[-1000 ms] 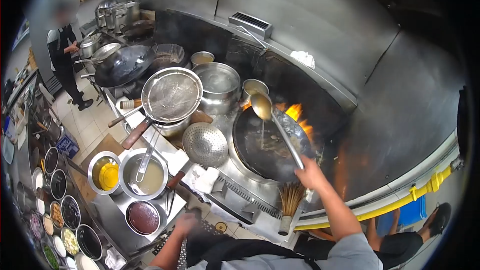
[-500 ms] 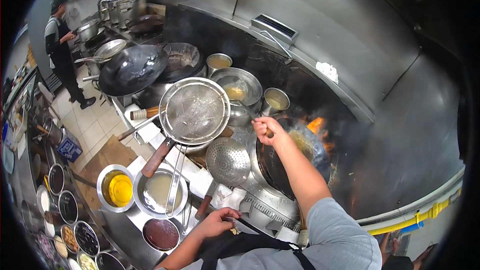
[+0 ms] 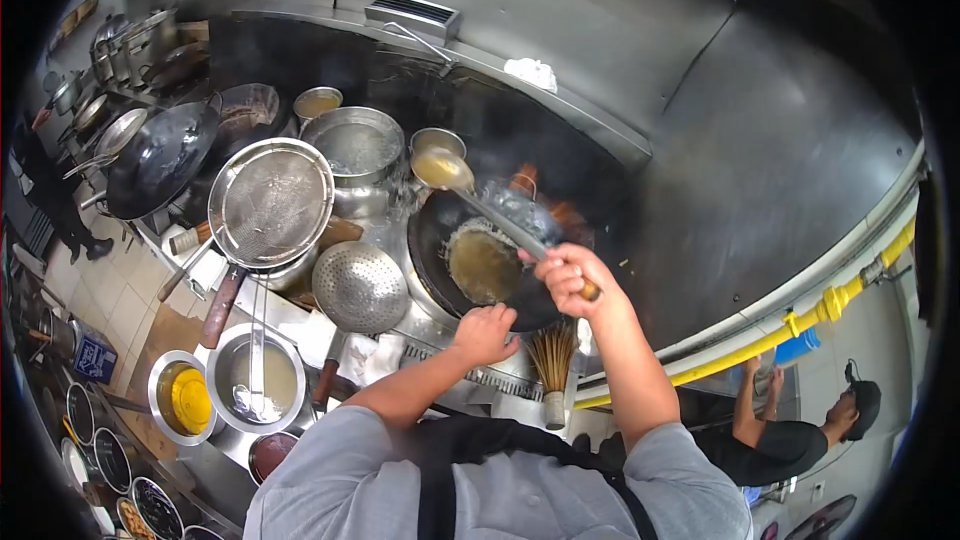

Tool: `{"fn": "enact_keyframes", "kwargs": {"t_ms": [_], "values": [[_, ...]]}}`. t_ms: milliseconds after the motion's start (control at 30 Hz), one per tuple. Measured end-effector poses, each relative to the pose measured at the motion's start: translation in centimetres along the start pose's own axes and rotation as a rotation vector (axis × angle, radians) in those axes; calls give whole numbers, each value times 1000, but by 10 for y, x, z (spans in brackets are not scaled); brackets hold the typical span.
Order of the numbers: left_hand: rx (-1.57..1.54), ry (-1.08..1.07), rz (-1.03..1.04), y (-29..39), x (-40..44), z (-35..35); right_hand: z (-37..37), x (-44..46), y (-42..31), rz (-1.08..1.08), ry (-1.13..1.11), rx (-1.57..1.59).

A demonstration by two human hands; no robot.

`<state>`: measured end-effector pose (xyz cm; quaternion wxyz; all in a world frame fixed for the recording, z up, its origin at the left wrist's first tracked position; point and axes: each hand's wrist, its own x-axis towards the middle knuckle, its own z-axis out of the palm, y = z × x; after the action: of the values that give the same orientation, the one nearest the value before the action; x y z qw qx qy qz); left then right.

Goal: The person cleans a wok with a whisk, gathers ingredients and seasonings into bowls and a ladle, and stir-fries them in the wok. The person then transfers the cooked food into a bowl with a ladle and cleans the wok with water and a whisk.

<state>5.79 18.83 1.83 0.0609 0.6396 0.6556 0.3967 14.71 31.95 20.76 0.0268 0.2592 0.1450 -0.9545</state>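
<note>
A ladle (image 3: 505,223) is gripped in my right hand (image 3: 570,278), its bowl full of yellowish liquid near the small metal pot (image 3: 438,142) behind the wok. Below its handle sits the black wok (image 3: 428,252), with pale, bubbling liquid (image 3: 485,262) in the bottom. My left hand (image 3: 487,333) is closed at the wok's near rim; its fingertips are partly hidden. Orange flame (image 3: 524,178) shows behind the wok. Left of it lies a perforated skimmer (image 3: 361,286), and beyond that a fine mesh strainer (image 3: 272,202).
A larger pot (image 3: 354,145) of liquid stands behind the skimmer. Bowls of yellow oil (image 3: 190,398) and cloudy liquid (image 3: 256,376) sit front left. A bamboo brush (image 3: 552,358) stands by the front edge. One co-worker (image 3: 770,445) is at right, another (image 3: 52,180) at far left.
My view has swung right. The ladle has come up from the larger pot and now holds liquid near the wok. My left hand has moved from the counter's front to the wok's rim.
</note>
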Motion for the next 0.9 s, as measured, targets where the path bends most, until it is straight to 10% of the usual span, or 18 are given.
{"fn": "enact_keyframes", "kwargs": {"t_ms": [233,400,533,667,800,900], "values": [[91,-250,-170,-4,11,22,-97,-42,30,-120,370,-290],[-81,-159,-110,2,7,-6,-93,-50,36,-220,852,-1351],[15,201,29,-4,-19,-51,-119,-8,-12,-956,762,-2258],[-335,208,-282,-14,-59,-67,-2,91,-32,-593,790,-1869],[-557,57,-426,-3,-87,-102,6,240,-60,-926,462,-2070],[-586,98,-457,-19,-112,-103,53,296,-24,-512,538,-1803]]}}
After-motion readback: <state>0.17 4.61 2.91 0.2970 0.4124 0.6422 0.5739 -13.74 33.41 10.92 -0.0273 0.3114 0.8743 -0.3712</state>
